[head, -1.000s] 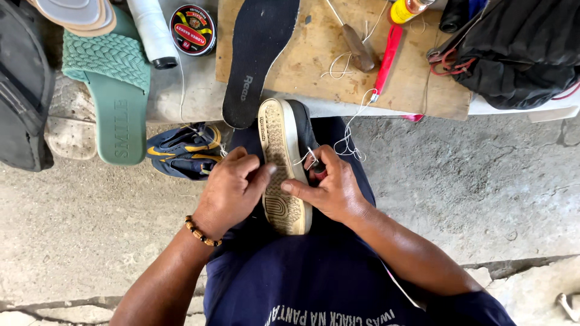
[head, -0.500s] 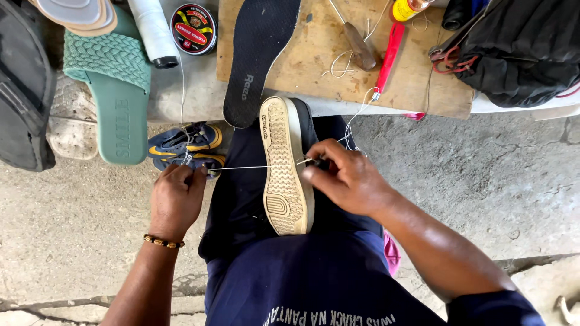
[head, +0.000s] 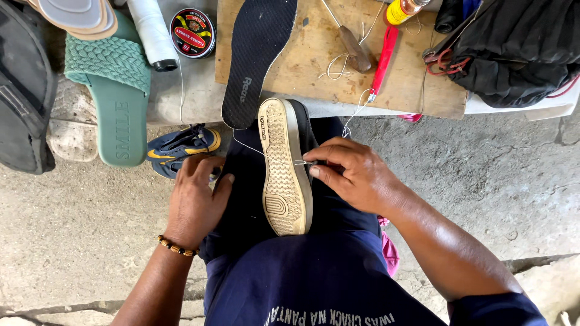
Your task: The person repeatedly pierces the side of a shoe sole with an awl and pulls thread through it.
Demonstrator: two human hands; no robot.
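Observation:
A dark shoe with a tan rubber sole (head: 284,172) lies sole-up on my lap, toe toward me. My right hand (head: 353,175) pinches a thin needle (head: 300,162) at the sole's right edge. From there a white thread (head: 254,148) runs slack over the sole, up and to the left toward the fingertips of my left hand (head: 196,199). That hand lies on my left thigh beside the shoe, a bead bracelet at the wrist, fingers closed over the thread end.
Ahead is a wooden board (head: 423,90) with a black insole (head: 260,54), a wooden-handled awl (head: 353,48) and a red tool (head: 383,57). A polish tin (head: 192,33), white spool (head: 151,33), green slide (head: 115,96) and blue-yellow sandal (head: 181,148) sit left. A black bag (head: 519,48) lies right.
My left hand had pulled the thread taut out to the left. It has come back to rest on my thigh by the shoe, and the thread now hangs slack. My right hand stays at the sole's edge.

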